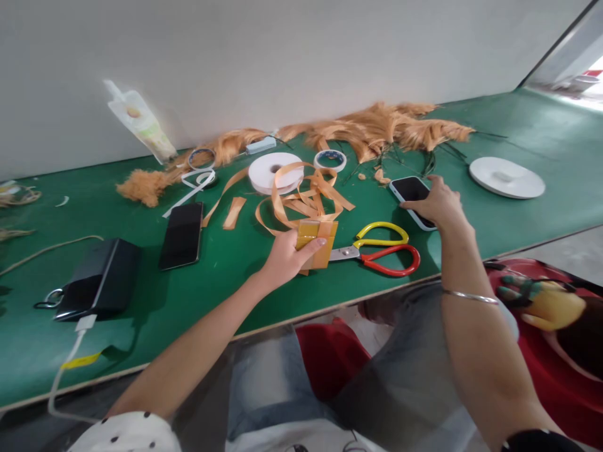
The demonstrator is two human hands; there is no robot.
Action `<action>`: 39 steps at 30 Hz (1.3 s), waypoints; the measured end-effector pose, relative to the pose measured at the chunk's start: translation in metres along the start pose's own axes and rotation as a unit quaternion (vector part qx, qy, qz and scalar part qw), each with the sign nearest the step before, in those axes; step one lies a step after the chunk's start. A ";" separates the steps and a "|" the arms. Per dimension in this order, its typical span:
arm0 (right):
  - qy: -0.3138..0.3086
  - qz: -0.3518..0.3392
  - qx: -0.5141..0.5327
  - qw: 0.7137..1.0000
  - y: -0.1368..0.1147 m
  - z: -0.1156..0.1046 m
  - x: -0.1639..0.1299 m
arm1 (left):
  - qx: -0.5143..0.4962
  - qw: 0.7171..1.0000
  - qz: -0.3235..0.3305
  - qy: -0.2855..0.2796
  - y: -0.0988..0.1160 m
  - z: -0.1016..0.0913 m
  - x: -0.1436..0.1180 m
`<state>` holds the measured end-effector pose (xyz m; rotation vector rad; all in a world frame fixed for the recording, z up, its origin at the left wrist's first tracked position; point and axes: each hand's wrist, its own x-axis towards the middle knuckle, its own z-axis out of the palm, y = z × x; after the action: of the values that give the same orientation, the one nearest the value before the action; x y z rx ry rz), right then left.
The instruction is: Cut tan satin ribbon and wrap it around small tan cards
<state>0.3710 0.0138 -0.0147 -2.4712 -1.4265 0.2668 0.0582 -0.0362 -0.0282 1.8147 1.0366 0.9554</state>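
My left hand (285, 254) pinches a small yellow-brown card (307, 233) with a strip of orange ribbon (325, 243) lying across it, thumb on top. Loose loops of the same ribbon (282, 210) spread on the table just behind. Scissors (346, 253) with one yellow and one red handle lie to the right of the card, which hides their blade tips. Farther right, my right hand (440, 201) grips a light-cased smartphone (409, 188) by its edges, thumb on the near left side. The phone's screen is dark, and it rests on or close to the table.
On the green table (226, 301) lie a white ribbon spool (261, 172), a tape roll (330, 161), a black phone (181, 235), a dark boxy device (101, 276) with a white cable and a white disc (506, 177). Orange fibre bundles (377, 129) line the wall.
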 end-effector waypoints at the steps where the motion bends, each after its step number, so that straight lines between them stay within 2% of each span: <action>1: 0.000 -0.003 -0.001 1.000 0.000 0.000 -0.001 | 0.001 1.000 -0.001 0.001 0.000 0.000 0.000; 5: 0.039 -0.061 -0.002 0.997 0.002 -0.008 -0.008 | 0.002 1.000 -0.006 0.006 0.000 0.001 0.000; 9: 0.098 -0.101 0.053 0.989 0.003 -0.020 -0.013 | -0.005 1.000 -0.014 0.005 0.000 0.003 0.000; 27: 0.052 -0.139 0.028 0.989 -0.004 -0.012 -0.018 | 0.004 1.000 -0.013 0.003 -0.001 0.004 0.001; 30: 0.110 -0.125 0.047 0.985 -0.002 -0.013 -0.016 | 0.006 1.000 -0.016 0.007 -0.002 0.004 0.001; 34: 0.219 -0.095 0.146 0.960 0.002 -0.016 -0.014 | 0.012 1.000 -0.016 0.011 -0.004 0.005 0.001; 39: 0.260 -0.088 0.211 0.938 0.011 -0.018 -0.013 | 0.022 0.999 -0.018 0.014 -0.004 0.005 0.001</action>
<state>0.3788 -0.0047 -0.0008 -1.8661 -1.1952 -0.1087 0.0621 -0.0356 -0.0331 1.8174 1.1124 0.9461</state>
